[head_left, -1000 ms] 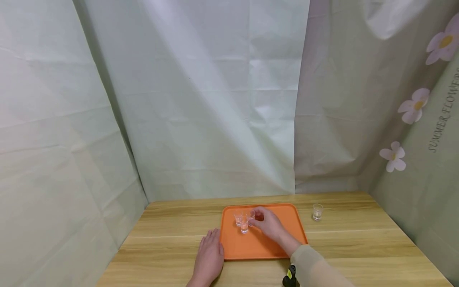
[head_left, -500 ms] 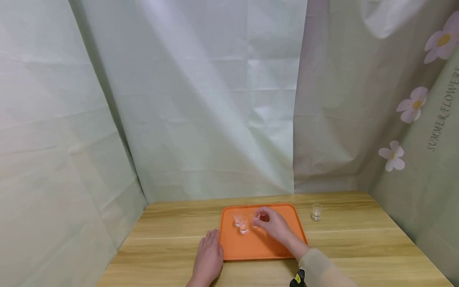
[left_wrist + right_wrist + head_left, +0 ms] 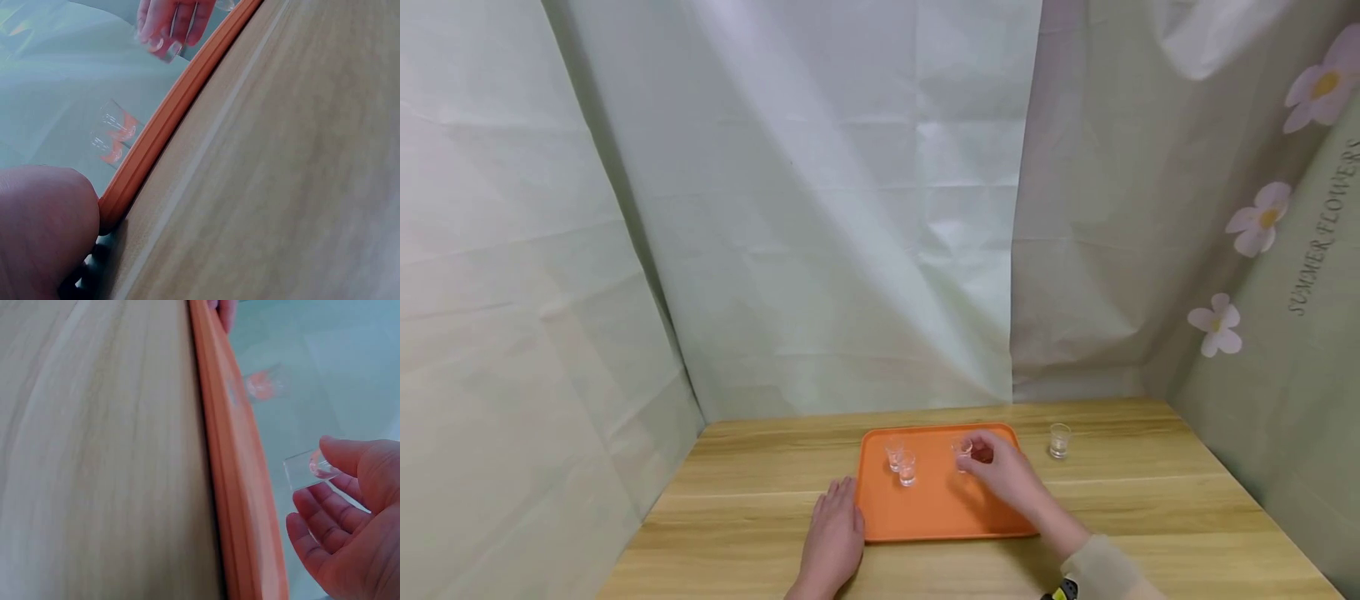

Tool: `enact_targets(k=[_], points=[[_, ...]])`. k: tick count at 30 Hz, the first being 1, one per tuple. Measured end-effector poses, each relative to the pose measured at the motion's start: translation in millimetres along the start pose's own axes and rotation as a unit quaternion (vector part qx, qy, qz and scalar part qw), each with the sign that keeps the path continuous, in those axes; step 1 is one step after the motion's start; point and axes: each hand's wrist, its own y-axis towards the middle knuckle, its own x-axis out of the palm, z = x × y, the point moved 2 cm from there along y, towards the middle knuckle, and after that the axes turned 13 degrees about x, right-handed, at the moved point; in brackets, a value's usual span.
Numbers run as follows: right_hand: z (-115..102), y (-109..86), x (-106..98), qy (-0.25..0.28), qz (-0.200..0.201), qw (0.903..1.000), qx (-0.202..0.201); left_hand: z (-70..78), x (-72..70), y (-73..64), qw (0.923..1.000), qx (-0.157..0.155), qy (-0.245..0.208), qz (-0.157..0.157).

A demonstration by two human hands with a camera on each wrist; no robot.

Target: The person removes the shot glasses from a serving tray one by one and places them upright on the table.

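In the head view, my right hand [image 3: 1009, 477] pinches a small clear shot glass [image 3: 962, 454] between thumb and fingers over the right half of the orange tray [image 3: 925, 512]. The right wrist view has that held shot glass [image 3: 303, 470] with its base showing, raised a little above the tray rim. Two more shot glasses [image 3: 907, 469] stand close together on the tray's left half. At the tray's left edge, my left hand [image 3: 833, 533] rests on the table with straight fingers, its thumb side against the rim.
Another clear shot glass [image 3: 1059, 442] stands on the wooden table [image 3: 1150, 500] just right of the tray. Pale fabric curtains [image 3: 850, 250] enclose the table at the back and both sides.
My right hand has carried its shot glass to the right, away from the two glasses it was beside. The left hand and the tray have stayed in place.
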Motion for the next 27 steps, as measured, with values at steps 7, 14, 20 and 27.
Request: enact_targets(k=[7,14,20,27], points=[[4.4,-11.4,-20.6,-0.011,0.019,0.9997,0.009,0.6,-1.2,0.3,1.0000,0.000,-0.001,0.003],[10.5,-20.7,-38.3,-0.021,0.021,0.9995,0.007,0.6,-0.4,-0.4,1.0000,0.002,-0.003,0.007],[18.9,-25.2,-50.8,0.000,0.016,0.9997,0.015,0.9,-0.7,0.3,1.0000,-0.001,-0.004,0.006],[30.0,-30.0,-66.3,0.005,0.023,0.9994,0.023,0.3,-0.1,0.0,1.0000,-0.004,-0.008,0.001]])
